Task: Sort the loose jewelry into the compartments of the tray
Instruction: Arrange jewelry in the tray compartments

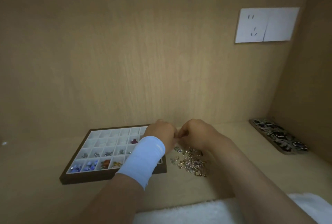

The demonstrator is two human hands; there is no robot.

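Observation:
A brown tray [75, 179] with white compartments lies on the wooden shelf at the left. Its front row holds blue, orange and gold pieces, the row behind holds silver pieces, and one purple piece [133, 141] sits further back. A pile of loose gold and pearl jewelry [191, 161] lies just right of the tray. My left hand [160, 132], with a white wristband, hovers over the tray's right back corner. My right hand [195, 133] is beside it, above the pile. Both hands' fingers are curled and meet between them; whatever small piece they pinch is hidden.
A patterned black-and-white phone case [280, 136] lies at the right by the side wall. A white socket plate [265, 25] is on the back wall. White fluffy cloth [197, 213] lies along the front edge. Wooden walls close in the back and right.

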